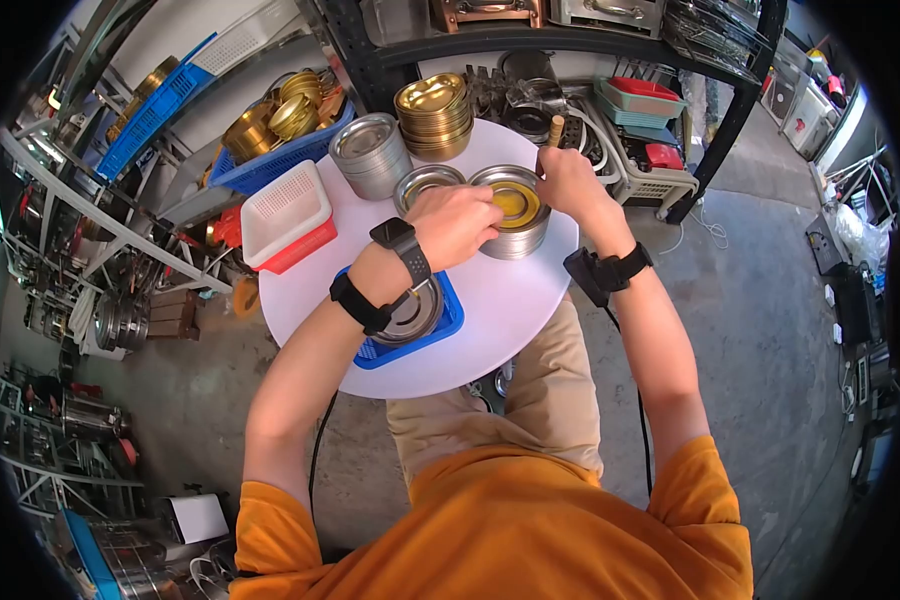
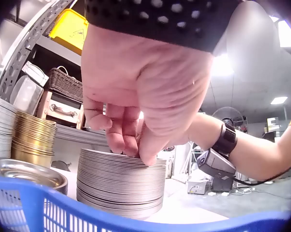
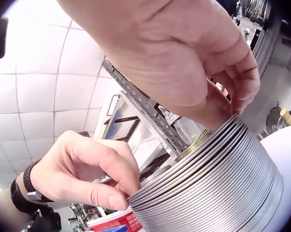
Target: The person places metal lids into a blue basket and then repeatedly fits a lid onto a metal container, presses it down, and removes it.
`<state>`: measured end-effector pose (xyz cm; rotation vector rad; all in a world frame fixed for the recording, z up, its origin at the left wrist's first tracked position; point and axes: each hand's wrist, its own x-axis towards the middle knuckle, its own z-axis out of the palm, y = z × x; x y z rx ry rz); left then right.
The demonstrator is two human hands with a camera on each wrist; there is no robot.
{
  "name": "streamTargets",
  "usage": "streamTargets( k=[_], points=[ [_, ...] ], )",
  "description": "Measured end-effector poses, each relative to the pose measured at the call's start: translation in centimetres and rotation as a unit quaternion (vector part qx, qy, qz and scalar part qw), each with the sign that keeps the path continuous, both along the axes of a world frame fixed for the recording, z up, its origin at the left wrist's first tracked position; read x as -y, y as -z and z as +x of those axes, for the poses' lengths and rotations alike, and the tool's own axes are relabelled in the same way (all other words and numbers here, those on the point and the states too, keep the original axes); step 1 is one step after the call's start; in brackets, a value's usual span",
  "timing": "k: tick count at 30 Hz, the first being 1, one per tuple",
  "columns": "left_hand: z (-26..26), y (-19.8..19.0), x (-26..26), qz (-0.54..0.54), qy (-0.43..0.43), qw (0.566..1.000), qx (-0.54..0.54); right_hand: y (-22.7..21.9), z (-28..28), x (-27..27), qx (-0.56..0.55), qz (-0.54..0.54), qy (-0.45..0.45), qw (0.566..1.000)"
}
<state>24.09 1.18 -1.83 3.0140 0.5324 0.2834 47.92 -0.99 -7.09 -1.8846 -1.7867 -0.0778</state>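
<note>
A tall stack of round metal plates (image 1: 513, 244) stands near the table's right edge, its topmost face gold-coloured in the middle. My left hand (image 1: 455, 222) pinches the upper rims on the left side, thumb outside, as the right wrist view shows. Across from it, my right hand (image 1: 573, 188) grips the far right rim with bent fingers. Narrow gaps show between the upper plates (image 3: 203, 162) under both hands. Partly behind my left hand is a lower silver dish stack (image 1: 422, 178). A blue basket (image 1: 454, 325) in front holds a silver lid-like disc (image 1: 410, 318).
At the table's back stand a silver plate stack (image 1: 370, 158) and gold bowls (image 1: 433, 115). White and red baskets (image 1: 288, 215) sit on the left. A wooden handle (image 1: 556, 130) rises behind my right hand. Metal shelving (image 1: 560, 45) borders the far side.
</note>
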Motion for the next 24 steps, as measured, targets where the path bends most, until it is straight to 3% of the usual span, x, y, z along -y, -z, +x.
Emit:
streamTargets(
  k=[16, 18, 19, 22, 24],
  points=[
    [0.2, -0.2, 0.2, -0.004, -0.006, 1.000, -0.003, -1.5, -0.4, -0.2, 0.046, -0.074, 0.023, 0.996],
    [0.4, -0.7, 0.4, -0.007, -0.087, 0.996, 0.036, -1.6, -0.7, 0.2, 0.046, -0.053, 0.039, 0.997],
    [0.7, -0.4, -0.4, -0.007, -0.088, 0.995, 0.037, -1.5, -0.9, 0.2, 0.047, -0.053, 0.038, 0.997],
    [2.0, -1.1, -3.6, -0.108, -0.167, 0.980, 0.022, -1.1, -1.1, -0.2, 0.074, -0.037, 0.035, 0.996],
    [2.6, -0.8, -4.8, -0.073, -0.176, 0.982, 0.011, -1.3, -0.9, -0.4, 0.072, -0.061, 0.033, 0.995]
  ],
)
